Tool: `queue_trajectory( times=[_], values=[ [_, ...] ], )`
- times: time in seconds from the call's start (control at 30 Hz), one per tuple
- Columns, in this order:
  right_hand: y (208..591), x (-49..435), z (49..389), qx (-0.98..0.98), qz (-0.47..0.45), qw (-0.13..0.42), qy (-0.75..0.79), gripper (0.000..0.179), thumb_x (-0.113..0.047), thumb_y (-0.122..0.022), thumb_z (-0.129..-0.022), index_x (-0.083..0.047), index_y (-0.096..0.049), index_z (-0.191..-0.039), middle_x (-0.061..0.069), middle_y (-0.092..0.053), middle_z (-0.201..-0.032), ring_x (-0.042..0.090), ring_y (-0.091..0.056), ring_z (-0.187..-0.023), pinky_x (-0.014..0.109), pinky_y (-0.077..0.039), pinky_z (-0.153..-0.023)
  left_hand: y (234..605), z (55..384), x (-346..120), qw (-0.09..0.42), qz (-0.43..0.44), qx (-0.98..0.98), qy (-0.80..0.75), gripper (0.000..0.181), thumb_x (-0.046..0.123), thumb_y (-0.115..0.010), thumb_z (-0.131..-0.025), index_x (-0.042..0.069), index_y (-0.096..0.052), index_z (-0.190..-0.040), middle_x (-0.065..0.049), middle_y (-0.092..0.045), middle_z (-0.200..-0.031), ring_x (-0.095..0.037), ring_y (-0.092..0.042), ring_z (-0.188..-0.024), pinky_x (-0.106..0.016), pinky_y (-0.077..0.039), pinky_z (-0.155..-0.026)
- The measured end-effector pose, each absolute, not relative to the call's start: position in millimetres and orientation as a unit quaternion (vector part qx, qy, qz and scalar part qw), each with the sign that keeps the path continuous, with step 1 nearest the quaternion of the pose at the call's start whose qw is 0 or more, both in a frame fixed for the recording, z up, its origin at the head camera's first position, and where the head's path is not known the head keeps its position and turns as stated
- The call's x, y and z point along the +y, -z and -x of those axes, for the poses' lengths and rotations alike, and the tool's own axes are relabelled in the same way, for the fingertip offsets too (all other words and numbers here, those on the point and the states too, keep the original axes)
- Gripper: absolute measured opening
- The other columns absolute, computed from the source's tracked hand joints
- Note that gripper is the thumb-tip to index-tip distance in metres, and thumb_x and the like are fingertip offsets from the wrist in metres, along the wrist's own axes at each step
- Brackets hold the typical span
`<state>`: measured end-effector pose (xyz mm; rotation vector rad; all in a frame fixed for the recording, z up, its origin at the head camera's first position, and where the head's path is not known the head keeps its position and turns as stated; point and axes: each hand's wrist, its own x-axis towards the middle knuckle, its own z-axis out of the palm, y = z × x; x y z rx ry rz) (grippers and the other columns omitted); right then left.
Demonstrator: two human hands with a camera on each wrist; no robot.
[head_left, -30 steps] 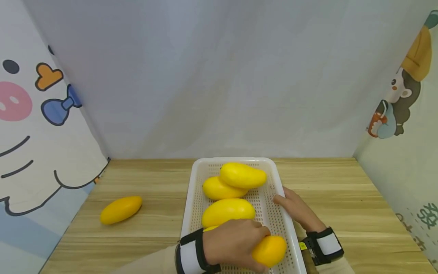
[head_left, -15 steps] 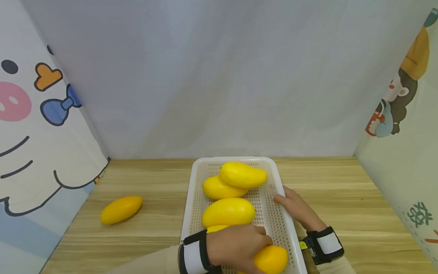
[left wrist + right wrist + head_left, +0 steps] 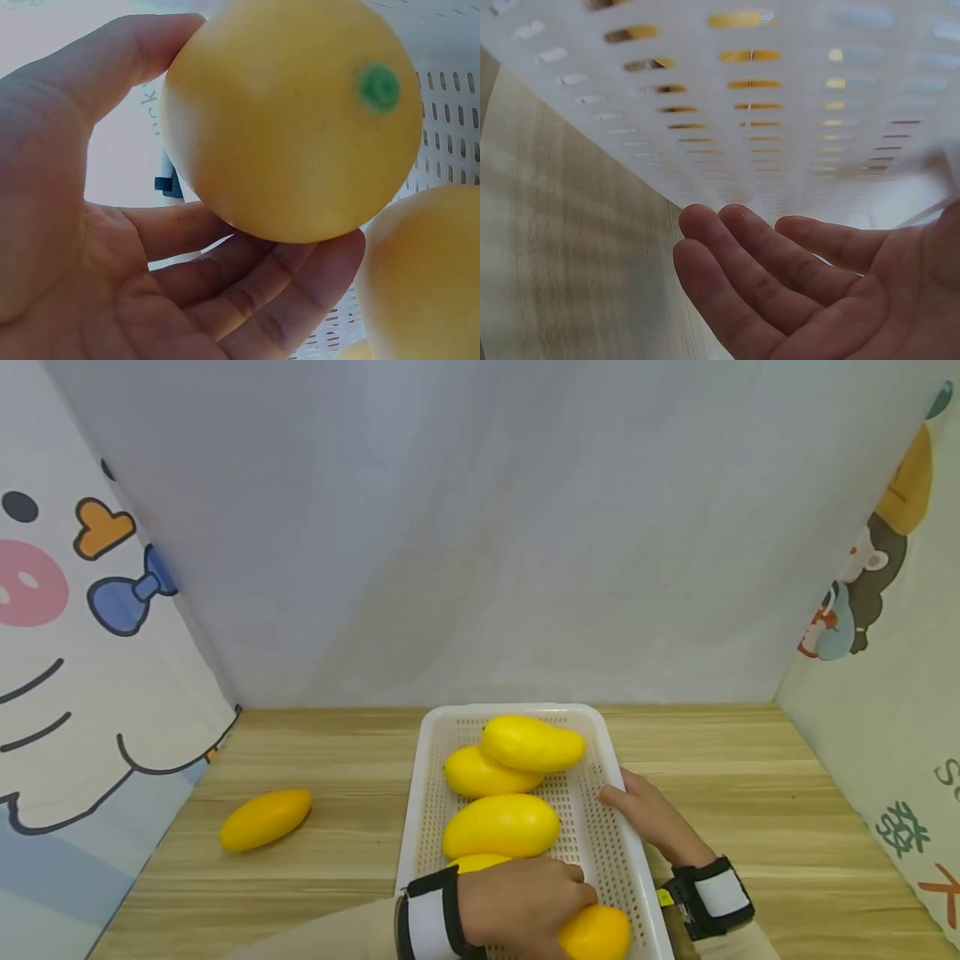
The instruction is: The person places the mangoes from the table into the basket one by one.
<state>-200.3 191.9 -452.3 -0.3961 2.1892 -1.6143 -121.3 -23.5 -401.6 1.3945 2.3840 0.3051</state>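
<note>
In the head view my left hand (image 3: 525, 902) reaches into the white perforated basket (image 3: 412, 810) and grips a yellow mango (image 3: 597, 933) near its front right. The left wrist view shows fingers below this mango (image 3: 292, 127), thumb on the other side, and its green stem spot. My right hand (image 3: 660, 818) holds the basket's right side, thumb over the rim, fingers along the outer wall. Farther back in the basket lie a middle mango (image 3: 501, 825) and a top mango (image 3: 532, 743) leaning on a lower one (image 3: 476, 772). Another mango (image 3: 474, 862) is mostly hidden by my left hand.
A lone mango (image 3: 266, 820) lies on the wooden table (image 3: 352, 760), left of the basket. A pale grey backdrop (image 3: 480, 543) stands behind the table, with printed cartoon panels on both sides.
My left hand has moved slightly toward the front of the basket and down with the mango. The right hand and the basket look unmoved.
</note>
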Motion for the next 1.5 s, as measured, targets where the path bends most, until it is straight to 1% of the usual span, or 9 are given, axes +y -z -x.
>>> queue_trajectory(
  times=[0.13,0.47,0.6,0.8,0.93,1.07,1.27,1.5],
  values=[
    [452,192,200,0.78,0.14,0.196,0.578,0.054,-0.016,-0.044,-0.102,-0.001,-0.033,-0.153,0.033,-0.059,-0.123,0.037,-0.071,-0.086,0.048,-0.061,-0.063,402,122,-23,0.186,-0.493,0.844,-0.105,0.047,0.055,-0.073,-0.087,0.016,-0.071,-0.115,0.012,-0.062,-0.091,0.004,-0.05,-0.075,-0.009,-0.04,-0.068],
    [452,192,199,0.775,0.138,0.201,0.583,0.054,-0.016,-0.043,-0.102,0.0,-0.033,-0.153,0.034,-0.059,-0.122,0.038,-0.071,-0.087,0.048,-0.061,-0.064,407,124,-23,0.158,-0.515,0.839,-0.076,0.047,0.058,-0.071,-0.088,0.016,-0.073,-0.109,0.013,-0.064,-0.086,0.003,-0.049,-0.073,-0.009,-0.037,-0.067],
    [452,192,199,0.775,0.14,0.2,0.583,0.054,-0.015,-0.043,-0.102,0.001,-0.033,-0.152,0.035,-0.058,-0.123,0.039,-0.07,-0.088,0.048,-0.061,-0.064,407,125,-23,0.152,-0.52,0.838,-0.063,0.049,0.06,-0.068,-0.088,0.016,-0.074,-0.11,0.014,-0.065,-0.086,0.002,-0.048,-0.075,-0.01,-0.036,-0.068],
    [453,192,200,0.78,0.143,0.196,0.577,0.054,-0.015,-0.043,-0.102,0.001,-0.033,-0.153,0.035,-0.058,-0.123,0.038,-0.071,-0.088,0.048,-0.061,-0.063,409,125,-23,0.142,-0.524,0.838,-0.057,0.05,0.061,-0.068,-0.088,0.016,-0.073,-0.109,0.015,-0.062,-0.082,0.001,-0.047,-0.071,-0.011,-0.034,-0.064],
    [453,192,201,0.781,0.14,0.198,0.575,0.053,-0.016,-0.043,-0.103,0.002,-0.033,-0.152,0.034,-0.059,-0.121,0.037,-0.071,-0.087,0.047,-0.061,-0.064,411,124,-23,0.137,-0.526,0.838,-0.048,0.051,0.062,-0.067,-0.088,0.016,-0.073,-0.11,0.015,-0.063,-0.084,0.0,-0.046,-0.07,-0.011,-0.033,-0.064],
    [453,192,201,0.785,0.137,0.195,0.572,0.053,-0.016,-0.043,-0.103,0.002,-0.034,-0.152,0.033,-0.06,-0.12,0.036,-0.071,-0.086,0.047,-0.061,-0.064,411,124,-23,0.141,-0.527,0.837,-0.045,0.052,0.062,-0.067,-0.088,0.016,-0.072,-0.113,0.014,-0.066,-0.088,0.0,-0.047,-0.072,-0.011,-0.034,-0.066],
    [451,191,201,0.793,0.123,0.191,0.565,0.052,-0.016,-0.044,-0.102,0.0,-0.036,-0.151,0.03,-0.061,-0.118,0.034,-0.071,-0.085,0.046,-0.061,-0.064,411,125,-23,0.164,-0.516,0.839,-0.051,0.055,0.062,-0.066,-0.089,0.017,-0.07,-0.12,0.012,-0.068,-0.096,0.0,-0.05,-0.078,-0.012,-0.036,-0.07],
    [452,191,200,0.784,0.128,0.196,0.574,0.052,-0.016,-0.044,-0.102,0.001,-0.035,-0.15,0.033,-0.06,-0.119,0.035,-0.071,-0.086,0.047,-0.061,-0.064,412,124,-25,0.167,-0.512,0.841,-0.059,0.051,0.06,-0.067,-0.089,0.017,-0.07,-0.117,0.014,-0.066,-0.091,-0.001,-0.048,-0.074,-0.012,-0.036,-0.065]
  ],
)
